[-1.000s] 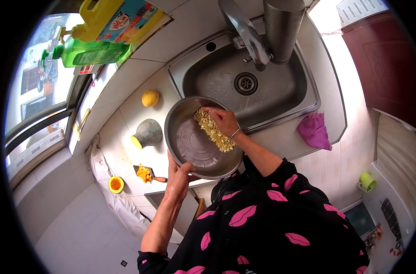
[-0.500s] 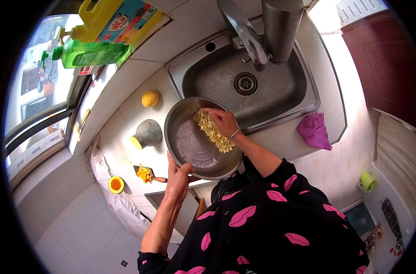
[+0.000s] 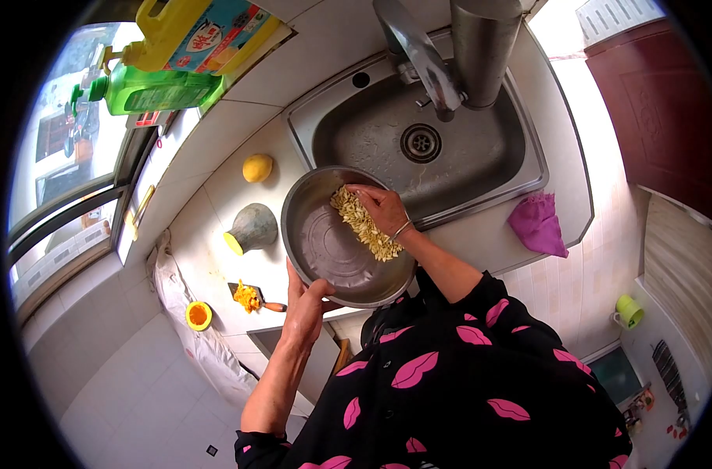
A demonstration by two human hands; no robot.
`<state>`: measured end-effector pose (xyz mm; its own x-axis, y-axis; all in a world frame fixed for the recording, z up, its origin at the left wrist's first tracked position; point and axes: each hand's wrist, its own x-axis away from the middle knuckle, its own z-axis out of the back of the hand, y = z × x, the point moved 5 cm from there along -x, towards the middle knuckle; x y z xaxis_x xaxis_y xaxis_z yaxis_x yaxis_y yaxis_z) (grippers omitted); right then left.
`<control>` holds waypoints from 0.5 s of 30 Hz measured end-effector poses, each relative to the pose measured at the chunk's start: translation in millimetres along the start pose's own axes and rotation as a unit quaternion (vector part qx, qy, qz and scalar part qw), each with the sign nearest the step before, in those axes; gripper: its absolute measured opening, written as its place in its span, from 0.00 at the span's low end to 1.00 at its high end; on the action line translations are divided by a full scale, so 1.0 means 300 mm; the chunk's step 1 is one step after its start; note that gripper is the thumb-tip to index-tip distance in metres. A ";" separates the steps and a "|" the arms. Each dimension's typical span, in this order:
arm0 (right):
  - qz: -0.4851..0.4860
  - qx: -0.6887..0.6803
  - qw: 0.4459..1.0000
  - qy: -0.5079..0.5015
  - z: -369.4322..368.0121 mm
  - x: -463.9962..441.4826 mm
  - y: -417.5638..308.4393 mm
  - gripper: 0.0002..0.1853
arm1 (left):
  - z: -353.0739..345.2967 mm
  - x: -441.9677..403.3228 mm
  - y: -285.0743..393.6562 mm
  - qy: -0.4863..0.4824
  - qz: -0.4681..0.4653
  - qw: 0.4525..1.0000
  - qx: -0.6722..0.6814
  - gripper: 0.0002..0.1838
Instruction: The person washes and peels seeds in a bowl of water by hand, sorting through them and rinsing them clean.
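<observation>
A round metal basin (image 3: pixel 317 254) is tilted at the near left corner of the sink. My left hand (image 3: pixel 306 301) grips its lower rim, thumb over the edge. Pale pumpkin seeds (image 3: pixel 367 230) lie in a band along the basin's right side. Among them, at the band's upper end, my right hand (image 3: pixel 383 209) has its fingers pressed together; the fingertips are partly hidden by the hand. Left of the basin, a piece of grey-green pumpkin (image 3: pixel 256 227) lies with its yellow cut face showing. Orange pulp (image 3: pixel 247 297) sits on a knife's blade (image 3: pixel 234 289).
The steel sink (image 3: pixel 534 160) with its faucet (image 3: pixel 422 59) is beyond the basin. A purple cloth (image 3: pixel 538 225) lies on the counter at the right. A yellow lemon-like fruit (image 3: pixel 257 168) and a hollowed pumpkin piece (image 3: pixel 199 316) are at the left. Soap bottles (image 3: pixel 156 90) stand by the window.
</observation>
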<state>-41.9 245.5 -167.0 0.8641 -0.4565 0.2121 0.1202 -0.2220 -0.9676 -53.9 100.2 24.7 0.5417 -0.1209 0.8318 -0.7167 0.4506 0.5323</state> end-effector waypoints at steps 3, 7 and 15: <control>-0.020 0.006 1.000 -0.008 0.001 0.000 -0.009 0.14 | 0.003 0.000 -0.001 0.001 -0.001 1.000 0.001 0.40; -0.044 0.014 0.999 -0.019 0.004 -0.002 -0.010 0.13 | 0.001 0.000 0.002 0.002 -0.003 1.000 0.005 0.41; -0.059 0.014 0.998 -0.017 0.005 0.000 -0.007 0.14 | 0.005 -0.005 -0.003 0.002 -0.002 1.000 0.007 0.42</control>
<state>-41.5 247.4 -165.1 0.8592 -0.3995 0.3196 0.2347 -0.2472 -0.9401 -54.7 98.6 23.4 0.5464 -0.1184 0.8291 -0.7209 0.4374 0.5376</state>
